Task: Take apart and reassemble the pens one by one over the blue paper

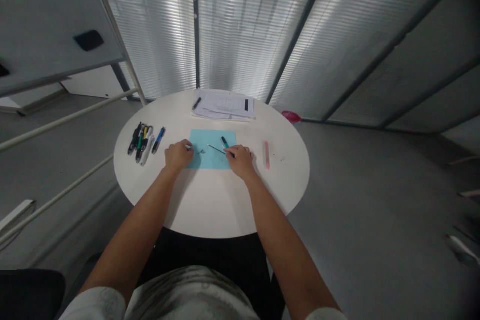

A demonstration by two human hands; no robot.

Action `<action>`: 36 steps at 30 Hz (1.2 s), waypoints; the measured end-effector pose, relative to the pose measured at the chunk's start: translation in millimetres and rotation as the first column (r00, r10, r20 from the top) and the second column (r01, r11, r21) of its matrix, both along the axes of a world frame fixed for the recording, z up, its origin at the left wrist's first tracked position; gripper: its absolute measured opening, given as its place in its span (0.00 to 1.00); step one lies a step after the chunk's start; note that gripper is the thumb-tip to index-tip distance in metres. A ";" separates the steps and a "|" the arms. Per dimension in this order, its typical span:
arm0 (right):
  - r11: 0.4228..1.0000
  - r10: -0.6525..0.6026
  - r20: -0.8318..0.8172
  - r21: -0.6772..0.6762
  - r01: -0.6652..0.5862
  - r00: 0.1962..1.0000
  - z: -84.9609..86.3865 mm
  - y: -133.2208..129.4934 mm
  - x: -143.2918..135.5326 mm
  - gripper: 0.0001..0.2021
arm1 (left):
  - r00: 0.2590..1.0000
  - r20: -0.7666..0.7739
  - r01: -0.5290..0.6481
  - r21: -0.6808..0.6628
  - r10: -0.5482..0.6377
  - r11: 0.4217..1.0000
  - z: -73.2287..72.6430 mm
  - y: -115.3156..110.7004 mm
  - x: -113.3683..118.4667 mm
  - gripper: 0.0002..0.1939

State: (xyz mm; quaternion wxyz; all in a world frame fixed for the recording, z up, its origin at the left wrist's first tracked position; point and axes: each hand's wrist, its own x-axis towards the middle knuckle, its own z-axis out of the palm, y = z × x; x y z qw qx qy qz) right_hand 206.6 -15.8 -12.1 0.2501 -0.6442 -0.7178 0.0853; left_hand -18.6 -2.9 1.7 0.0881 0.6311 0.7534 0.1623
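Observation:
My left hand [179, 155] rests at the left edge of a light blue sheet [212, 164], its fingers pinched on something small and pale that I cannot make out. Near those fingertips a small dark coiled piece [202, 152], perhaps a spring, lies on the sheet. At the sheet's right side, my right hand [242, 161] is closed on a short black pen part [231, 154]. A thin dark pen refill [216, 149] lies slantwise from there towards the middle; whether the fingers touch it is unclear. Just above the right fingers is a black and green pen piece [225, 142].
On the round white table [213, 210], several pens [140, 142] lie at the left beside a blue pen [158, 140]. Stacked papers [225, 105] are at the back. A pink stick-like object [266, 155] and dark specks are at the right. A metal-framed board [56, 20] stands left.

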 end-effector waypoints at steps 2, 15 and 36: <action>1.000 -0.009 0.013 -0.012 0.009 1.000 0.2 0.6 0.2 0.12 | 1.000 -0.001 -0.002 0.001 0.002 1.000 -0.4 0.2 -0.2 0.16; 1.000 -0.024 0.053 -0.016 0.025 0.998 0.2 2.1 -0.2 0.14 | 1.000 -0.010 0.001 0.007 -0.001 1.000 -1.5 -0.3 -0.7 0.15; 0.977 -0.016 -0.338 0.193 0.086 0.941 -7.9 15.4 8.3 0.31 | 1.000 -0.025 0.004 0.001 -0.004 1.000 -0.1 -1.4 1.7 0.17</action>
